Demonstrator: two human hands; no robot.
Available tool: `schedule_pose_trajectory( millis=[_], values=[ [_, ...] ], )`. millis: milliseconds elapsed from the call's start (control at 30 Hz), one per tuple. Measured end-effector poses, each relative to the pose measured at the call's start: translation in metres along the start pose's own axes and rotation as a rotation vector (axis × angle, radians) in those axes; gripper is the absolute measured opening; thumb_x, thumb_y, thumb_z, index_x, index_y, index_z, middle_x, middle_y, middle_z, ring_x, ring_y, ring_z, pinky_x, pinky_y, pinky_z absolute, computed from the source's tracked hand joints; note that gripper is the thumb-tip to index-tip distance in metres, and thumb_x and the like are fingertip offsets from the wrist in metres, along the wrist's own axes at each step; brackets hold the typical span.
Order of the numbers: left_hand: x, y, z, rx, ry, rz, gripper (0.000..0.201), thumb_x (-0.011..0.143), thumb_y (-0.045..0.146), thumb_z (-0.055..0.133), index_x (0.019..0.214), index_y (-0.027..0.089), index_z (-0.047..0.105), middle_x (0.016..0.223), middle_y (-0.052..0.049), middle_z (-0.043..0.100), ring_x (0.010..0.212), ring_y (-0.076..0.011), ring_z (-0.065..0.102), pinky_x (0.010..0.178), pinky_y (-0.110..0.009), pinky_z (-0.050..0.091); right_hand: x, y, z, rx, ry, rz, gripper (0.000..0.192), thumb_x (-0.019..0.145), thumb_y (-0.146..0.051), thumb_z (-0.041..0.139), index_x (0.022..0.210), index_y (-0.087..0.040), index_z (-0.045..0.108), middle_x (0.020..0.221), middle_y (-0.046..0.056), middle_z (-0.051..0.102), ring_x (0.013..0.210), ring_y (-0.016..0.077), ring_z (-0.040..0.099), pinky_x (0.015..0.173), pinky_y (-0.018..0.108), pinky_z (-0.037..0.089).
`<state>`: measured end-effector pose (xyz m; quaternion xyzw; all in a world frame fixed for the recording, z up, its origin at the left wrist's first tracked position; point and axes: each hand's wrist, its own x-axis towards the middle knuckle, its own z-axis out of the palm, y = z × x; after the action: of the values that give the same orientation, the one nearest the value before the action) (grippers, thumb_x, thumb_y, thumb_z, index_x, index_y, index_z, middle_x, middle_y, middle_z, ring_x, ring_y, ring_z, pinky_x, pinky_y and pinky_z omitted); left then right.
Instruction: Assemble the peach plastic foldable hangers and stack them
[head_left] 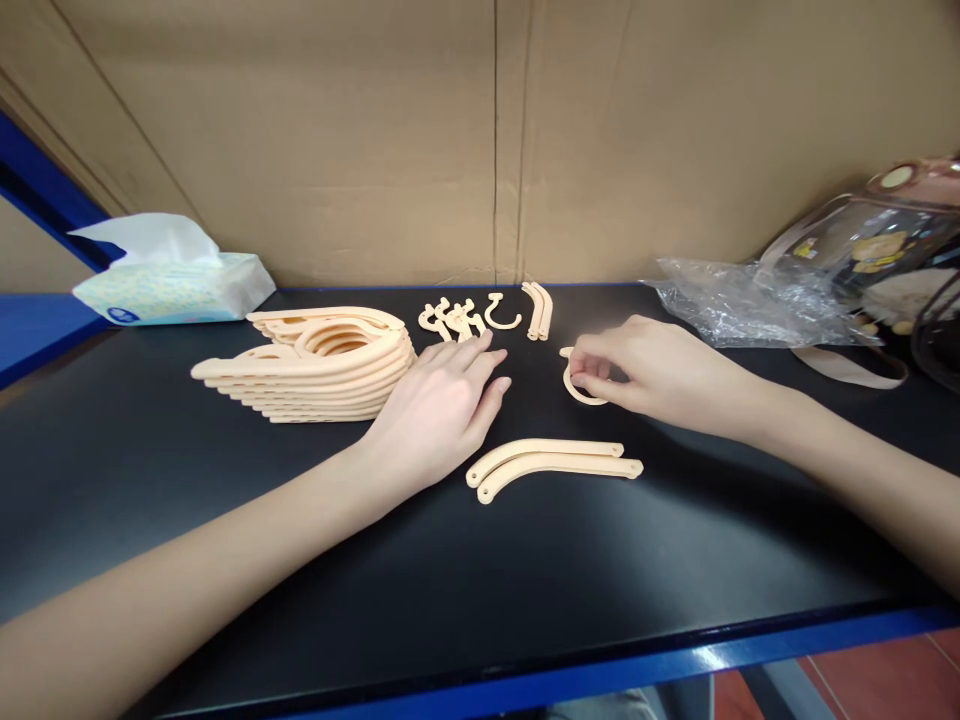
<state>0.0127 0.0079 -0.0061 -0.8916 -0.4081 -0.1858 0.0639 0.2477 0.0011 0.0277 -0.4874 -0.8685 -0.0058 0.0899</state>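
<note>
Here's the right hand [630, 365], grip pinched closed on one hook [582, 397], just beyond two curved bars [555, 462] lying side by side on the black surface [375, 600]! The left hand [450, 395] is palm-down, its grip spread loosely, nothing visible held, right by one stack of hanger frames [352, 375], too overlapped to count. At the back: one lone hook [504, 326], a hook cluster [457, 318] too tangled to number, at least two rear bars [544, 318]. One tissue pack [187, 290], far left.
</note>
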Motion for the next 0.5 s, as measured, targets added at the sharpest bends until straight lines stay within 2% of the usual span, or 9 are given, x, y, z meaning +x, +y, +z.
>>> schedule_pose_trajectory(
  millis=[233,367,500],
  values=[
    [0.0044,0.0003,0.007,0.128,-0.098,0.032,0.049,0.1,0.032,0.031,0.133,0.002,0.05,0.135,-0.02,0.054,0.128,-0.0288,0.049,0.112,-0.044,0.032,0.0011,-0.0043,0.001,0.025,0.0,-0.028,0.011,0.088,-0.023,0.051,0.082,-0.023,0.061,0.073,-0.004,0.069,0.067,0.0157,0.062,0.069,0.031,0.041],
    [0.0046,0.0012,0.0071,0.14,-0.097,0.052,0.049,0.1,0.033,0.032,0.132,0.0,0.051,0.133,-0.021,0.056,0.128,-0.0297,0.049,0.112,-0.045,0.032,0.0018,-0.0045,0.001,0.022,0.003,-0.037,0.011,0.088,-0.023,0.051,0.083,-0.022,0.061,0.073,-0.003,0.07,0.068,0.0162,0.062,0.068,0.031,0.04],
    [0.0035,0.0023,0.0051,0.106,-0.06,0.068,0.045,0.099,0.029,0.035,0.128,0.0,0.054,0.126,-0.02,0.061,0.119,-0.0305,0.056,0.108,-0.046,0.037,0.0019,-0.0043,0.0007,0.019,0.004,-0.044,0.011,0.088,-0.025,0.051,0.084,-0.022,0.061,0.073,-0.004,0.069,0.068,0.0158,0.062,0.069,0.031,0.04]
  ],
)
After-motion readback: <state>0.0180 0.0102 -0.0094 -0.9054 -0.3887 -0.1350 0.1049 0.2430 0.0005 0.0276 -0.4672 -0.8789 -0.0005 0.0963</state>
